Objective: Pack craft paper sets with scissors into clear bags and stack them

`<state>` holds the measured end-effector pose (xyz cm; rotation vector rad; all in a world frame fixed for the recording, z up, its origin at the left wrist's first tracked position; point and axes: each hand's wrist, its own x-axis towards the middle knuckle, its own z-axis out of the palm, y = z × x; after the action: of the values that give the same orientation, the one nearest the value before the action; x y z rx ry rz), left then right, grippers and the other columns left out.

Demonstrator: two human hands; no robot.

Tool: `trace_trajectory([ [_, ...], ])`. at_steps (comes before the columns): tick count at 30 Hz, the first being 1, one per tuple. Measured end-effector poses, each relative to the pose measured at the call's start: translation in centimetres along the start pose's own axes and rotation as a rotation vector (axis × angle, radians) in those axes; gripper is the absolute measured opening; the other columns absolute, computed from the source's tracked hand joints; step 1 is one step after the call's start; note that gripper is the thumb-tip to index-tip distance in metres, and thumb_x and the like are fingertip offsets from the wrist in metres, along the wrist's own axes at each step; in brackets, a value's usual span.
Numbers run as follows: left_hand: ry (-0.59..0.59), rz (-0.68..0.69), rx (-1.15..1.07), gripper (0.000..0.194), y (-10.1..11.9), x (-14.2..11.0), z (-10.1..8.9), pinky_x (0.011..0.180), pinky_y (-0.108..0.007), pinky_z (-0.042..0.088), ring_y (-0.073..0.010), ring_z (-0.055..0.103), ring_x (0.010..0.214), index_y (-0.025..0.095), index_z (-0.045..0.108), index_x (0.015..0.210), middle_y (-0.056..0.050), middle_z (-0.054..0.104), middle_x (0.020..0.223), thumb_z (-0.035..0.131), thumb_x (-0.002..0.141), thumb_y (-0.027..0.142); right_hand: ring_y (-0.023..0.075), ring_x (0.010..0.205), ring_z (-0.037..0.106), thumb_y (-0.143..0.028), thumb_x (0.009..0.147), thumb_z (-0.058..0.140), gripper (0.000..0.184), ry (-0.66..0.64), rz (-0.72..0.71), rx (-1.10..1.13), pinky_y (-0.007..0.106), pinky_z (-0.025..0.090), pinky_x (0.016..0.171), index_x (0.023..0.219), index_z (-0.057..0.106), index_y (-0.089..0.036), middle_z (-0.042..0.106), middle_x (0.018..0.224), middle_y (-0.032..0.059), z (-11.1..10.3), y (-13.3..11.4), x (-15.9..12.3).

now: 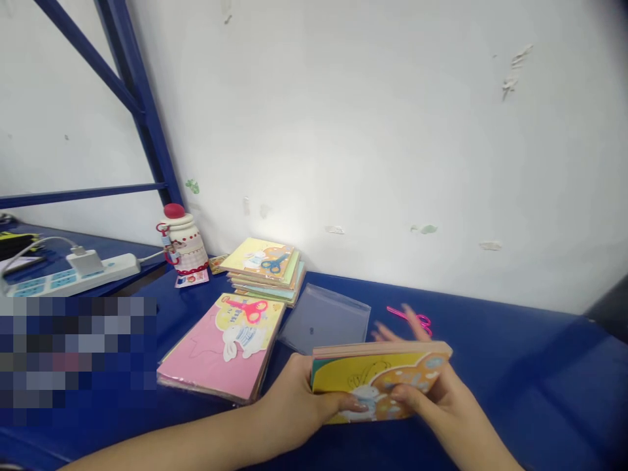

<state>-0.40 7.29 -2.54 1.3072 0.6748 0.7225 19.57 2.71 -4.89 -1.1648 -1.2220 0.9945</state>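
Both hands hold a thick stack of paper sheets (pixel 338 379) upright on its long edge, just above the table. Its yellow front shows a white rabbit and an orange cloud shape. My left hand (pixel 299 405) grips the left end, thumb across the front and fingers hidden behind. On the right end, my right hand (pixel 441 399) presses its thumb to the front, while some of its fingers stick up behind the stack, spread and slightly blurred. Behind those fingers lie pink scissors (pixel 422 320). A clear plastic sleeve (pixel 326 317) rests flat beyond the stack.
Left of my hands lies a pink-covered wrapped pack (pixel 210 353) with red scissors on it. Behind it is a pile of similar packs (pixel 260 258). A white bottle with a red lid (pixel 184 242) and a power strip (pixel 73 278) stand farther left. A white wall (pixel 367 131) borders the blue table (pixel 515 379).
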Motion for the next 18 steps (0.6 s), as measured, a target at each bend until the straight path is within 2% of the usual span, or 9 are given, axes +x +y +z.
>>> trace_trajectory([
  [2, 0.076, -0.066, -0.077, 0.034, -0.1, 0.1, 0.0, 0.083, -0.035, 0.052, -0.0274, 0.067, 0.095, 0.015, 0.070, 0.095, -0.007, 0.073, 0.098, 0.078, 0.063, 0.018, 0.0310, 0.133, 0.031, -0.039, 0.082, 0.061, 0.091, 0.082, -0.207, -0.303, 0.046, 0.043, 0.098, 0.147, -0.003, -0.031, 0.016, 0.154, 0.0089, -0.3, 0.3, -0.3],
  [4, 0.184, -0.102, -0.154, 0.036, 0.2, 0.3, -0.1, 0.077, -0.035, 0.055, -0.0284, 0.069, 0.088, 0.012, 0.069, 0.092, -0.009, 0.074, 0.096, 0.081, 0.058, 0.018, 0.0312, 0.139, 0.011, -0.036, 0.083, 0.060, 0.089, 0.048, -0.530, -0.669, 0.048, 0.030, 0.106, 0.147, -0.002, -0.029, 0.002, 0.156, 0.0042, -0.6, 0.7, -0.4],
  [6, 0.245, -0.085, -0.240, 0.040, 0.6, 0.4, -0.4, 0.075, -0.036, 0.055, -0.0285, 0.069, 0.085, 0.011, 0.068, 0.094, -0.012, 0.073, 0.096, 0.082, 0.058, 0.019, 0.0309, 0.139, 0.003, -0.034, 0.085, 0.059, 0.086, -0.075, -0.867, -0.965, 0.049, 0.018, 0.109, 0.148, 0.002, -0.023, 0.000, 0.155, 0.0030, -0.5, 1.0, -0.4],
  [8, 0.242, -0.057, -0.323, 0.041, 0.8, 0.4, -0.7, 0.077, -0.037, 0.055, -0.0284, 0.069, 0.085, 0.010, 0.067, 0.097, -0.014, 0.072, 0.098, 0.082, 0.060, 0.020, 0.0301, 0.139, 0.004, -0.035, 0.086, 0.056, 0.084, -0.141, -1.073, -1.132, 0.047, 0.012, 0.110, 0.148, 0.003, -0.014, 0.002, 0.155, 0.0060, 0.1, 1.3, -0.1],
  [11, 0.188, -0.036, -0.409, 0.042, 0.9, 0.1, -0.7, 0.081, -0.039, 0.054, -0.0291, 0.068, 0.090, 0.010, 0.066, 0.102, -0.016, 0.071, 0.102, 0.080, 0.063, 0.020, 0.0272, 0.139, 0.013, -0.025, 0.090, 0.051, 0.076, -0.095, -1.154, -1.238, 0.045, 0.015, 0.111, 0.147, 0.004, -0.007, 0.011, 0.153, 0.0112, 1.1, 1.5, 0.2],
  [14, 0.152, -0.021, -0.416, 0.042, 0.9, -0.1, -0.4, 0.085, -0.038, 0.052, -0.0285, 0.067, 0.096, 0.012, 0.065, 0.106, -0.015, 0.070, 0.106, 0.078, 0.067, 0.022, 0.0255, 0.134, 0.030, -0.006, 0.087, 0.042, 0.065, -0.144, -1.177, -1.287, 0.044, 0.023, 0.110, 0.146, 0.016, -0.009, 0.032, 0.146, 0.0117, 1.0, 1.3, 0.4],
  [16, 0.116, -0.022, -0.371, 0.041, 1.1, -0.1, -0.2, 0.088, -0.038, 0.050, -0.0279, 0.065, 0.100, 0.013, 0.065, 0.108, -0.014, 0.069, 0.107, 0.074, 0.072, 0.030, 0.0240, 0.127, 0.042, -0.002, 0.084, 0.036, 0.063, -0.177, -1.148, -1.273, 0.038, 0.030, 0.108, 0.145, 0.023, -0.011, 0.043, 0.140, 0.0104, 0.2, 1.3, 0.3],
  [18, 0.056, -0.044, -0.318, 0.045, 1.4, -0.1, -0.4, 0.092, -0.041, 0.048, -0.0292, 0.062, 0.106, 0.013, 0.065, 0.109, -0.015, 0.068, 0.108, 0.066, 0.077, 0.044, 0.0219, 0.118, 0.054, -0.005, 0.086, 0.035, 0.059, -0.118, -1.047, -1.218, 0.031, 0.041, 0.101, 0.144, 0.029, -0.015, 0.051, 0.135, 0.0086, -0.9, 1.4, 0.1],
])
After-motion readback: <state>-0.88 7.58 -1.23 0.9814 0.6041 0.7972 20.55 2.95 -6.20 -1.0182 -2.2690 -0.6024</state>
